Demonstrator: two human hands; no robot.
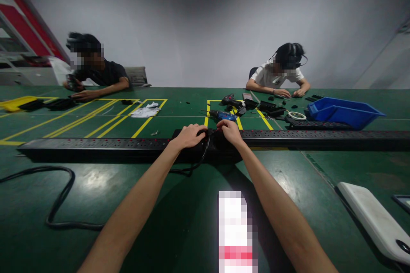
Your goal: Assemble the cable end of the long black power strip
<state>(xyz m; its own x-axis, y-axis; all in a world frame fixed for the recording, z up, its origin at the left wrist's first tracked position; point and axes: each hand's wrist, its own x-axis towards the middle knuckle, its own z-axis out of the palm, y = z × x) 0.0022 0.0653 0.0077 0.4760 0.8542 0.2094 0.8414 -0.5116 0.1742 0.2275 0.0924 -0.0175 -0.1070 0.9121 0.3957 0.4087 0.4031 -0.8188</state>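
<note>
A long black power strip (105, 147) with rows of sockets and small red marks lies across the green table. My left hand (191, 135) is over its middle, with bent fingers and thumb at a dark plug-like piece (210, 132). From that piece a black cable (205, 153) drops over the strip's near side. On the other side of it is my right hand (229, 130), its fingers curled and closed at the strip. Whatever the right fingertips hold is too dark and small to make out.
Beyond the strip lie a blue power drill (222, 115), a second drill (231, 100), white paper (145, 111) and a blue bin (344, 112). A phone (237, 230) and a white power bank (371, 217) lie nearer. Two people sit across the table.
</note>
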